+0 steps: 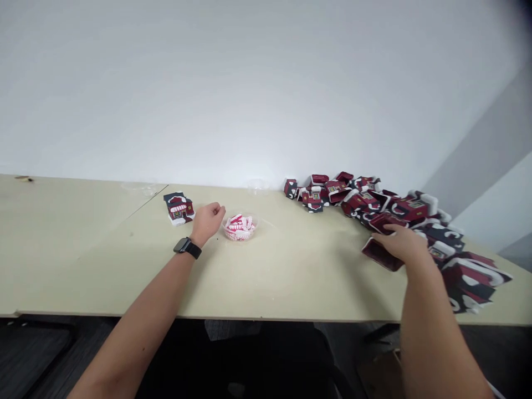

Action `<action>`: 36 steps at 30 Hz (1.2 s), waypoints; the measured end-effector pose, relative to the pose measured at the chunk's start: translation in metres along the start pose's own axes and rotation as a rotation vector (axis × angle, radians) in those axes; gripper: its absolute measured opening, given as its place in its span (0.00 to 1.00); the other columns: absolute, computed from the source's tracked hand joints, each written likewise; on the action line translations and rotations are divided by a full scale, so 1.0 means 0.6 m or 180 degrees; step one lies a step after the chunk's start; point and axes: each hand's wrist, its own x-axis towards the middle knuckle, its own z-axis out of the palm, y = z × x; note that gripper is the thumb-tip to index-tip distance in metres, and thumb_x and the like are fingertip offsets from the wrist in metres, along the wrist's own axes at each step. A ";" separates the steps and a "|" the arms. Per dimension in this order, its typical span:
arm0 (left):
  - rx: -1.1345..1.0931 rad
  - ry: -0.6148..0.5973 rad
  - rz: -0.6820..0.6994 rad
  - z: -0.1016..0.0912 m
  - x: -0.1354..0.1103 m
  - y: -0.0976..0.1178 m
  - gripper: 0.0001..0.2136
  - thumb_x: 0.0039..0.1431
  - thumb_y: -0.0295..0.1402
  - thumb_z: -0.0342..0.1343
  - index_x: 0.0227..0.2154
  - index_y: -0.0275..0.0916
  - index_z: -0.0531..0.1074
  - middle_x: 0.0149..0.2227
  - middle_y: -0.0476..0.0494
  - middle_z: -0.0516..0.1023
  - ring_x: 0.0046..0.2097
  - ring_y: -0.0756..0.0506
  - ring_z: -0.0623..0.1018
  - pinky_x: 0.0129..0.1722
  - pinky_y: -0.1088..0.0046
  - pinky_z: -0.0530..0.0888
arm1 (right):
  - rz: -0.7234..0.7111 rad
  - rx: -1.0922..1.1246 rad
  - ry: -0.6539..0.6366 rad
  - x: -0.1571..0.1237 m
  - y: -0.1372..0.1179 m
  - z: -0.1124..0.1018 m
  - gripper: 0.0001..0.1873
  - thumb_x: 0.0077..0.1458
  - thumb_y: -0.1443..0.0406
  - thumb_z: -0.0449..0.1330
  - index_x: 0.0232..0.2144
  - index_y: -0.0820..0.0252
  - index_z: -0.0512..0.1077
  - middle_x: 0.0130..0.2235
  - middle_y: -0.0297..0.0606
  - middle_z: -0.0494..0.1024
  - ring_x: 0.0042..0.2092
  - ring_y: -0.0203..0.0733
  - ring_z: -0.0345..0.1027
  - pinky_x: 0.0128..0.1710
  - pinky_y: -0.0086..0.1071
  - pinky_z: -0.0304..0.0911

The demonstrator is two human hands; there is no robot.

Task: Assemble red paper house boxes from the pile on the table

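My left hand (208,223), with a dark watch on the wrist, hovers with curled fingers just left of a clear plastic bowl (240,235). Anything inside those fingers is hidden. Red-and-white striped pieces (241,223) fill the bowl. Over on the right, my right hand (401,244) grips a small house-shaped box (381,255), its dark red hollow side facing me. It is at the near edge of a heap of similar red, white and dark house-shaped boxes (361,202). One single house-shaped piece (178,209) lies flat, left of my left hand.
The pale table (266,282) runs along a white wall, with a seam at the left. Clear plastic pieces (258,186) lie by the wall. A small brown object (24,178) sits at the far left. More boxes (469,280) reach toward the right front edge.
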 end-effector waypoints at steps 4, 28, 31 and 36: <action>0.0020 -0.0020 -0.0023 0.002 -0.001 0.001 0.17 0.63 0.39 0.52 0.20 0.41 0.57 0.21 0.51 0.58 0.28 0.48 0.61 0.31 0.67 0.54 | 0.0028 -0.0090 -0.0523 -0.017 -0.005 0.015 0.24 0.68 0.57 0.58 0.56 0.64 0.81 0.57 0.57 0.82 0.55 0.65 0.78 0.51 0.46 0.69; -0.0138 0.0046 0.0015 0.012 -0.003 -0.013 0.18 0.63 0.39 0.52 0.19 0.41 0.56 0.20 0.52 0.58 0.27 0.48 0.60 0.31 0.67 0.53 | -0.1270 0.1864 -0.0225 -0.098 -0.406 0.060 0.25 0.67 0.52 0.56 0.55 0.62 0.78 0.57 0.51 0.81 0.60 0.57 0.73 0.62 0.43 0.63; -0.0154 0.0047 0.0030 0.014 -0.003 -0.015 0.18 0.63 0.39 0.52 0.19 0.41 0.56 0.20 0.52 0.58 0.27 0.48 0.60 0.31 0.67 0.53 | -0.1031 0.1924 -0.0186 -0.110 -0.406 0.086 0.37 0.62 0.45 0.61 0.63 0.63 0.72 0.64 0.57 0.74 0.67 0.62 0.67 0.67 0.48 0.60; -0.0282 0.0054 0.0017 0.018 -0.005 -0.019 0.18 0.62 0.40 0.52 0.20 0.41 0.55 0.21 0.52 0.56 0.27 0.49 0.60 0.31 0.68 0.54 | -0.0804 0.1905 -0.0746 -0.134 -0.404 0.095 0.51 0.59 0.37 0.61 0.72 0.61 0.60 0.65 0.62 0.71 0.65 0.65 0.69 0.63 0.51 0.65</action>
